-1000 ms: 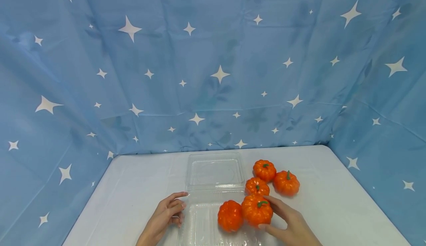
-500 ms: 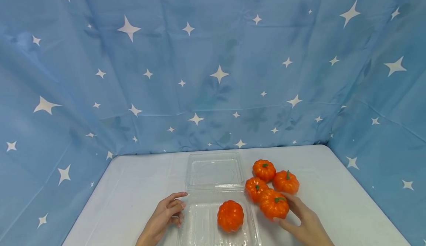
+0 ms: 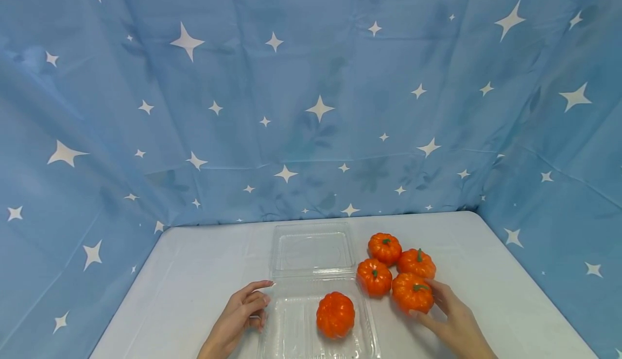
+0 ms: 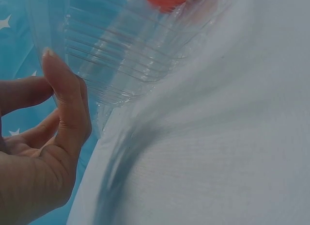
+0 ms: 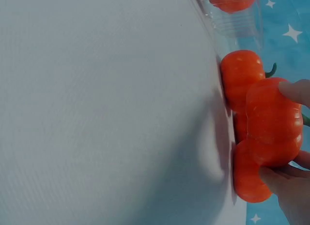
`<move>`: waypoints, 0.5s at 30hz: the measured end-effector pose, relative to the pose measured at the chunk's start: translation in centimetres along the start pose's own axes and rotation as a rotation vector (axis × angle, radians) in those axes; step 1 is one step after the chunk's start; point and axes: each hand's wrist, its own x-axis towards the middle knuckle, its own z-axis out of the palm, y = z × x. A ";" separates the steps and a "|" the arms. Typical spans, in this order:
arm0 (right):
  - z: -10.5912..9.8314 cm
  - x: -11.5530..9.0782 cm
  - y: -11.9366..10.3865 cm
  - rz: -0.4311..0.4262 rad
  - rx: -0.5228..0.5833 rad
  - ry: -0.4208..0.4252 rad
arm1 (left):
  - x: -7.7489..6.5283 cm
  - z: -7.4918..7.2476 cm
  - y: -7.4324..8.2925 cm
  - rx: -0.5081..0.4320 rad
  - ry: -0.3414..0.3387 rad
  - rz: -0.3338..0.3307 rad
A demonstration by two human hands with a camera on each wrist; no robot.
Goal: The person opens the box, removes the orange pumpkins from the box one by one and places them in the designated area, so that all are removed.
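In the head view my right hand (image 3: 454,316) grips an orange toy pumpkin (image 3: 412,293) with a green stem, fingers and thumb on opposite sides. The right wrist view shows this pumpkin (image 5: 273,123) raised a little off the table, overlapping the others. A clear plastic clamshell box (image 3: 286,321) lies with its lid (image 3: 313,248) folded back; one pumpkin (image 3: 335,316) sits in its base. My left hand (image 3: 238,316) is at the base's left rim, fingers loosely bent. In the left wrist view its thumb tip (image 4: 48,54) meets the rim.
Three more pumpkins stand right of the box: one at the back (image 3: 385,248), one by the box's corner (image 3: 374,277) and one farther right (image 3: 417,263). A white cloth (image 3: 194,272) covers the table. A blue star-patterned curtain (image 3: 311,132) surrounds its back and sides.
My right hand has carried its pumpkin from over the box's right edge to the right, beside the other pumpkins. The left hand and the pumpkin in the box have stayed put.
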 end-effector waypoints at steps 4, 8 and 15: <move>0.1 0.5 0.4 0.006 -0.008 0.013 | 0.0 0.0 0.0 0.000 -0.003 -0.001; 0.3 0.9 0.5 0.015 -0.014 0.011 | 0.0 -0.1 0.0 0.000 -0.006 -0.002; 0.6 1.1 0.5 0.004 -0.034 0.023 | -0.1 0.0 0.1 -0.002 -0.005 0.002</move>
